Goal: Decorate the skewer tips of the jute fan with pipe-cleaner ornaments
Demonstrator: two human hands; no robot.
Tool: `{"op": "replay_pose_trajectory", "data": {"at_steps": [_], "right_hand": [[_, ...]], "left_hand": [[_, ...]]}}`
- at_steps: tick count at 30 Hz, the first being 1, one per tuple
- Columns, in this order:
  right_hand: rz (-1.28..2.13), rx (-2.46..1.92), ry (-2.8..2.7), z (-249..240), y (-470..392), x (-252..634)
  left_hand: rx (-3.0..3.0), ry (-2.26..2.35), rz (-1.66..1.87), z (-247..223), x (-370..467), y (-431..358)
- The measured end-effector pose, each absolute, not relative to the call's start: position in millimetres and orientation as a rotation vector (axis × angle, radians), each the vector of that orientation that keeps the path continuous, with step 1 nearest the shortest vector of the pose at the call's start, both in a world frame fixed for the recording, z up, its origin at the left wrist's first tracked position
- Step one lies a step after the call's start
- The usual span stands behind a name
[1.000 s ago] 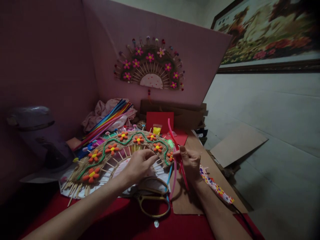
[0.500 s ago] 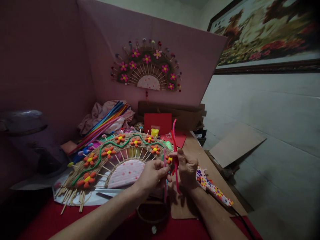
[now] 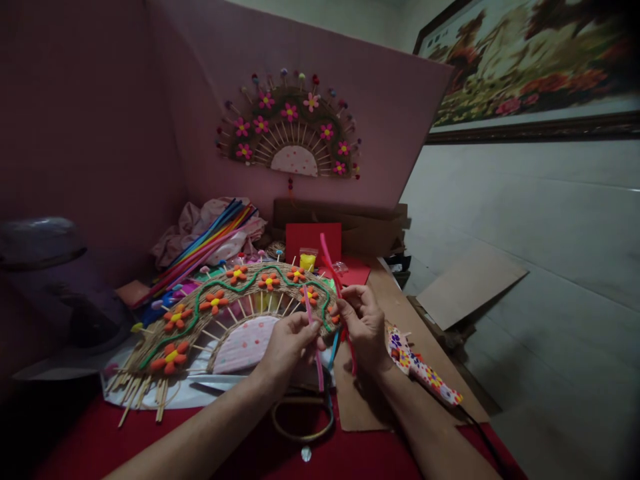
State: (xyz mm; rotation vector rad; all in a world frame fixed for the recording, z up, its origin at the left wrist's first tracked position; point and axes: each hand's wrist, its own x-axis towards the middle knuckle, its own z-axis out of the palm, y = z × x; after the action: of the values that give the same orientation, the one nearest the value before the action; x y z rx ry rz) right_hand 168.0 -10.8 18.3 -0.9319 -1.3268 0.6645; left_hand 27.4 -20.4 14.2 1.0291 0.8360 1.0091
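Note:
A short pink pipe cleaner (image 3: 308, 304) is pinched between the thumb and fingers of my left hand (image 3: 286, 347). My right hand (image 3: 364, 327) grips red and pink pipe cleaners (image 3: 328, 259), their ends sticking out above and below the fingers. Both hands are raised over the right end of a twine-wrapped fan (image 3: 159, 339). Orange clay-like flowers (image 3: 215, 302) and a wavy green strip (image 3: 204, 308) decorate this fan, and its half-round centre (image 3: 245, 343) is pink-spotted cloth. Below my left hand lie scissors (image 3: 301, 439), their handle partly covered.
A flower-patterned glue gun (image 3: 433, 379) with a cord rests on cardboard (image 3: 367, 417) at right. Coloured pipe cleaners (image 3: 200, 250) lie in a bundle at back left. Red card (image 3: 313, 241) stands behind. A finished-looking fan (image 3: 293, 160) hangs on the pink board (image 3: 385, 113).
My right hand has turned, and its pipe cleaners now lean left at the top. My left hand has shifted slightly left, its pink pipe cleaner tilting. The camera view has moved a little.

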Motion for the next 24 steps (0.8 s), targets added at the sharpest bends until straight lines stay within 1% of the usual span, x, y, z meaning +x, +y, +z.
{"op": "replay_pose_trajectory", "data": {"at_steps": [5,7,20,24], "right_hand": [[1.003,-0.839,-1.343,18,-17,157],[1.087,-0.825,-1.331,18,-19,155],[1.155,-0.856,-1.433,17,-21,150],[1.067,-0.883,-1.427,15,-20,151]], "left_hand": [[0.940,0.852,1.141,18,24,-16],[0.930,0.840,1.190,20,23,-15],[0.838,0.804,1.276,21,20,-14],[0.863,0.799,1.248,21,20,-14]]}}
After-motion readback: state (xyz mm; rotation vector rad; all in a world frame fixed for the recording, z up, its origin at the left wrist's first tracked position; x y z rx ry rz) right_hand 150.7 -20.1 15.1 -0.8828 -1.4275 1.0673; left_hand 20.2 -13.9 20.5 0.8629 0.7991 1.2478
